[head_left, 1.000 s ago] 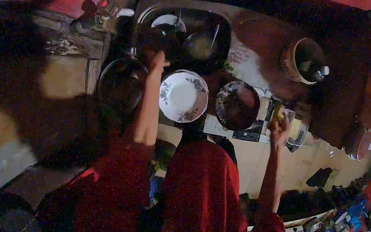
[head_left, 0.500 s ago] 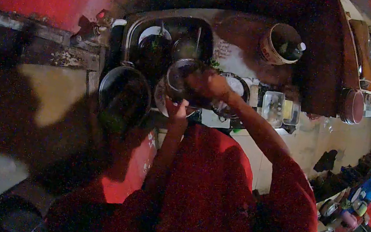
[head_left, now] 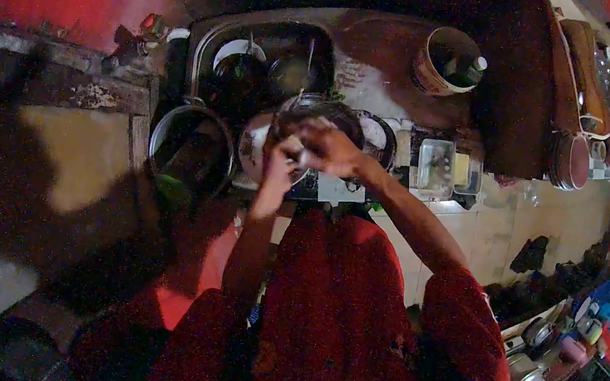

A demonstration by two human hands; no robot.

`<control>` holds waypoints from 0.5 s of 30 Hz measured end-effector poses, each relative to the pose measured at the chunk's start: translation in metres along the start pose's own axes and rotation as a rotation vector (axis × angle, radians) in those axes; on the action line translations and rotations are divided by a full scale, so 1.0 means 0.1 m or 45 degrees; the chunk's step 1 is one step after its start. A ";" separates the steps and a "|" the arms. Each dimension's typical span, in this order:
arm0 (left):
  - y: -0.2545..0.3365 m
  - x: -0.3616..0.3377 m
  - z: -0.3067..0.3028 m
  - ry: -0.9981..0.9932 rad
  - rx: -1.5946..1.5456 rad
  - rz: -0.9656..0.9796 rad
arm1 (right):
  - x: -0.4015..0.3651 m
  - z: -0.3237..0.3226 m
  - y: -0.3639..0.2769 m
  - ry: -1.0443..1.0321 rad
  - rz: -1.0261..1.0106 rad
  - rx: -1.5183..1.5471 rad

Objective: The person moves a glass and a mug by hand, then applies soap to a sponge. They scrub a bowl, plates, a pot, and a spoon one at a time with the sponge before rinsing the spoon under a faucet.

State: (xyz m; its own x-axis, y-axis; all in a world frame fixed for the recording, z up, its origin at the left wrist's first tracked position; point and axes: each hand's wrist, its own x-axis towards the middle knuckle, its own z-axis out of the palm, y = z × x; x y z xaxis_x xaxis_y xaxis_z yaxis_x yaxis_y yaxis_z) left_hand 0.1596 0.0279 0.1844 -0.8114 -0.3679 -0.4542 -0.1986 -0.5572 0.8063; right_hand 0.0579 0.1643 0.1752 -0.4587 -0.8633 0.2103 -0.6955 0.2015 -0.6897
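Note:
In front of my body, a dark round pot (head_left: 322,109) is held tilted over the edge of the sink counter. My left hand (head_left: 279,163) is closed at its near side, gripping the pot, though blur hides the exact hold. My right hand (head_left: 332,150) is curled close against the left one, its fingers bent at the pot's near rim; whatever they hold is smeared. A pale plate or basin (head_left: 253,150) lies beneath the left hand. Just right of the pot rests another dark-rimmed round vessel (head_left: 385,141).
The sink (head_left: 199,62) holds a white bowl (head_left: 233,52) and a dark pot with a utensil. A large metal pot (head_left: 156,144) stands left. On the right are a bucket (head_left: 424,69) containing a bottle, clear plastic containers (head_left: 433,168) and a rack of kitchenware (head_left: 585,85).
My right hand has come out of the pot's inside and moved left and down, beside my left hand. The pot has tilted. The whole view has shifted slightly.

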 end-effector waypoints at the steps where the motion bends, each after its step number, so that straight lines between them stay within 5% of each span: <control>1: 0.22 -0.04 -0.05 -0.117 0.047 0.139 | -0.02 -0.09 -0.18 0.007 0.000 -0.003; 3: 0.43 0.23 -0.19 0.040 0.089 -0.300 | -0.03 -0.38 -0.60 -0.171 0.111 -0.189; 4: 0.45 0.27 -0.20 0.052 0.100 -0.299 | -0.05 -0.11 -0.46 0.134 0.012 -0.246; 7: 0.86 0.18 0.29 0.104 -0.270 -0.238 | 0.19 -0.12 -0.34 0.228 -0.030 -0.210; 8: 0.57 0.36 0.12 0.168 -0.368 -0.224 | 0.29 -0.24 -0.43 0.321 0.446 0.215; 10: 0.22 0.55 -0.04 -0.009 -0.327 -0.139 | 0.53 -0.81 -0.69 0.580 0.377 0.594; 11: 0.20 0.54 0.10 -0.100 -0.679 -0.202 | 0.62 -0.87 -0.53 0.629 0.456 1.153; 12: 0.18 0.53 0.25 -0.202 -1.027 -0.267 | 0.68 -1.27 -0.80 0.566 0.498 1.192; 13: 0.50 0.30 0.53 0.269 -0.501 0.122 | 0.71 -1.33 -0.73 0.561 0.479 1.190; 15: 0.63 0.36 0.56 -0.326 -1.098 0.060 | 0.76 -1.35 -0.52 0.945 0.743 1.044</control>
State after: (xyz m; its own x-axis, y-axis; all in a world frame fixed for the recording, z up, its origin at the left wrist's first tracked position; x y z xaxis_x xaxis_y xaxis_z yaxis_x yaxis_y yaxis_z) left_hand 0.0873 0.0210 0.2395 -0.9264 -0.2850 -0.2462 0.2359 -0.9487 0.2107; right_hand -0.0151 0.1504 0.3205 -0.9686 -0.2195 -0.1163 0.1433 -0.1115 -0.9834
